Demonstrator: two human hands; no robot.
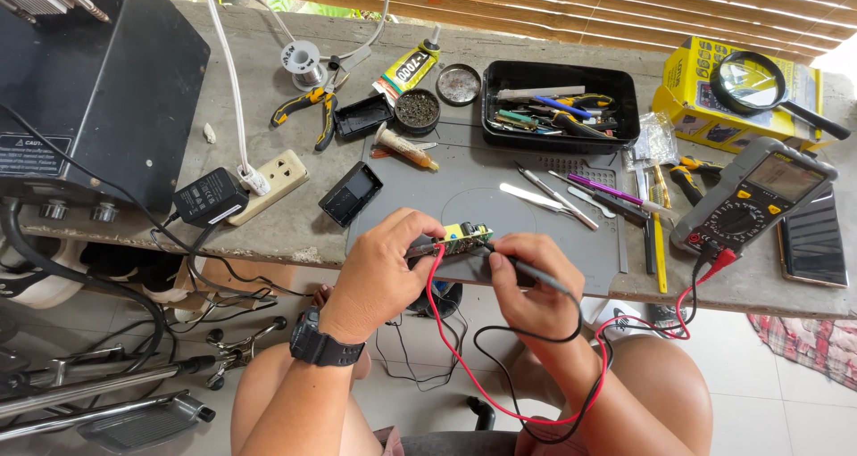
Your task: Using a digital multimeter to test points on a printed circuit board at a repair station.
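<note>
A mat lies on the tabletop. At its near edge the left hand and right hand meet at a circuit board. A tray of tools sits at the mat's far edge, with tweezers on the mat before it. The meter lies right of the mat, a phone just right of it, and a magnifier on a box behind. Pliers lie far left of the mat, and a socket nearer.

**One head camera looking steeply down**

A single head-worn view is looking down over the person's forearms onto the surface, which is filling the upper half of the frame. The hands are sitting close, at lower centre; floor is showing along the bottom edge.
</note>
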